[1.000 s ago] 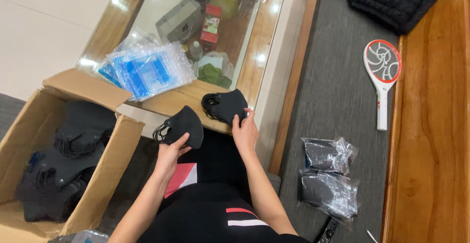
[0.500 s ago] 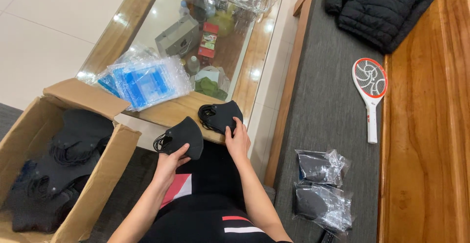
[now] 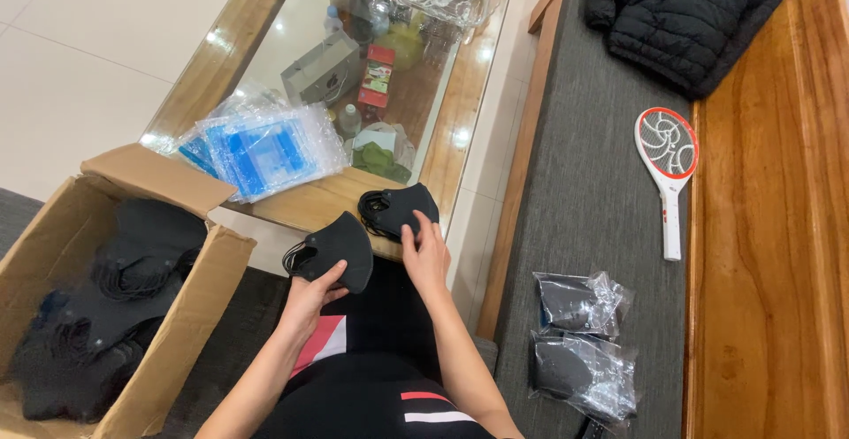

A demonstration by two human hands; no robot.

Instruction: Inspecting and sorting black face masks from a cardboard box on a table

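Observation:
My left hand (image 3: 309, 297) holds a black face mask (image 3: 334, 246) by its lower edge, just off the near edge of the glass-topped table (image 3: 318, 202). My right hand (image 3: 426, 255) rests on a second black mask (image 3: 398, 209) that lies on the table's wooden corner. An open cardboard box (image 3: 190, 315) at my left holds several more black masks (image 3: 106, 306).
A pile of clear and blue plastic bags (image 3: 256, 147) lies on the table. Two bagged black masks (image 3: 579, 342) sit on the grey bench cushion (image 3: 601, 174) at my right, with a red and white racket-shaped swatter (image 3: 668, 160) and a black puffer jacket (image 3: 690, 10) farther along.
The view has tilted, so everything sits lower in the frame. Both hands stay on their masks with little movement.

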